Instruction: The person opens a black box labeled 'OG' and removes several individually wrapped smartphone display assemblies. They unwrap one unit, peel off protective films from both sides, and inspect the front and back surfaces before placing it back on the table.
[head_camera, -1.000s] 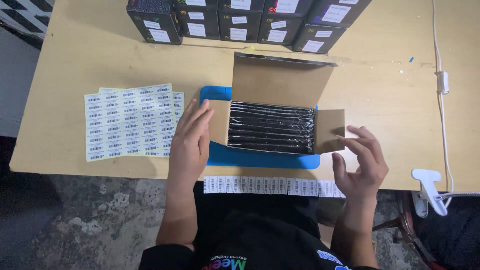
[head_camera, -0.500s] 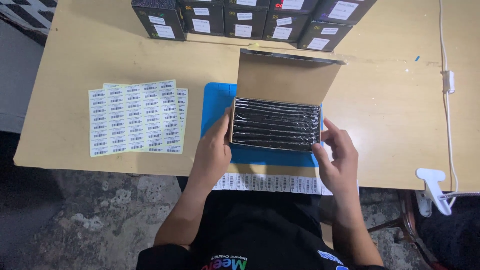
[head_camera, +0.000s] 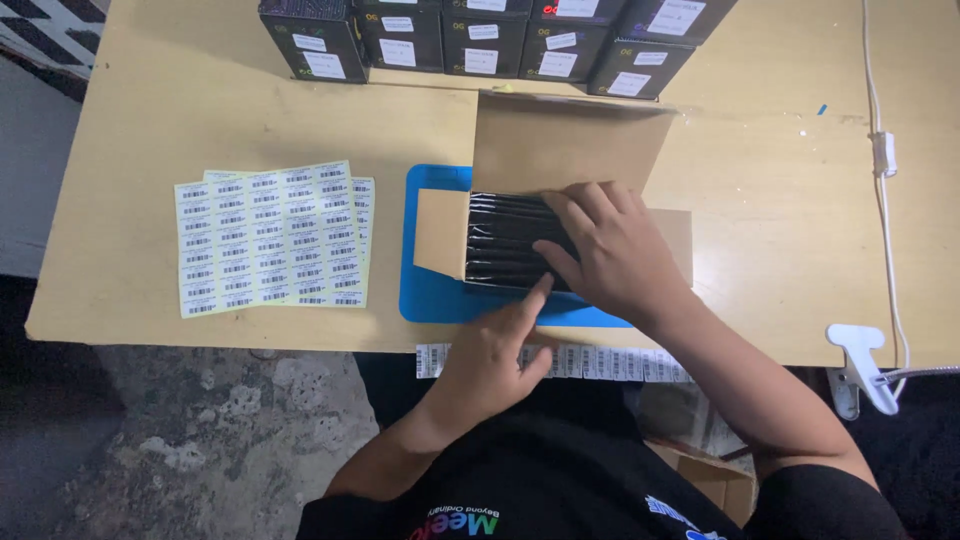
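Open box (head_camera: 520, 215): a brown cardboard box sits on the blue mat (head_camera: 430, 295), lid flap standing up at the back, side flap folded out to the left.
Black packets (head_camera: 505, 240): glossy flat packs stand in a tight row inside the box.
Right hand (head_camera: 615, 245): spread flat over the packets, fingers open, grasping nothing that shows.
Left hand (head_camera: 495, 350): at the box's near edge, forefinger stretched toward the row, other fingers loosely curled, empty.
Step in hand: likely pressing or sorting the row; the next move calls for a fingertip grip on one pack.
Label sheets (head_camera: 270, 235): lie left of the mat on the table (head_camera: 180, 110).
Label strip (head_camera: 600, 362): hangs along the table's near edge.
Hard to make out: the right half of the row, under the palm; the dark boxes (head_camera: 480, 40) are cut off at the top.
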